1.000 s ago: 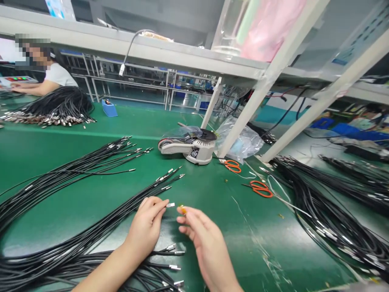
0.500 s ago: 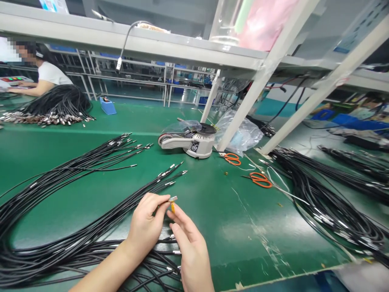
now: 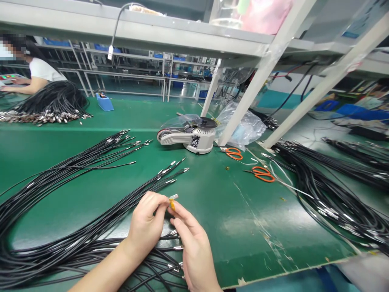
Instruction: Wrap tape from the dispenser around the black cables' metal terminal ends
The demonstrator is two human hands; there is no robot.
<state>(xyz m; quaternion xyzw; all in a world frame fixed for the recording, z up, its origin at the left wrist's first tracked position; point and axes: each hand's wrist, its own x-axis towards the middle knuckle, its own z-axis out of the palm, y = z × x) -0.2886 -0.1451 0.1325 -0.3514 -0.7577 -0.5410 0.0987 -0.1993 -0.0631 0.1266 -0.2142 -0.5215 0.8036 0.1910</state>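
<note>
My left hand (image 3: 145, 219) pinches the end of a cable, and its small silver metal connector (image 3: 174, 196) sticks out past the fingertips. Just behind the connector is a piece of yellow tape (image 3: 172, 204). The fingertips of my right hand (image 3: 197, 249) are curled against this tape from the right, with the thumb bent close below. My left fingers hide the cable behind the tape. Under and beside both hands lie black cables (image 3: 100, 247) with silver ends, some running beneath my left wrist.
A tape dispenser (image 3: 199, 140) stands beyond the hands on the green table (image 3: 243, 227). Orange-handled scissors (image 3: 263, 174) and a second pair (image 3: 234, 153) lie to its right. More black cables (image 3: 331, 190) are at right. A shelf post (image 3: 252, 77) slants down. A co-worker (image 3: 42, 73) sits far left.
My right fingertips have shifted slightly up at the tape, which now sits closer around the cable by the connector. The left hand keeps its pinch. The view has tilted slightly down.
</note>
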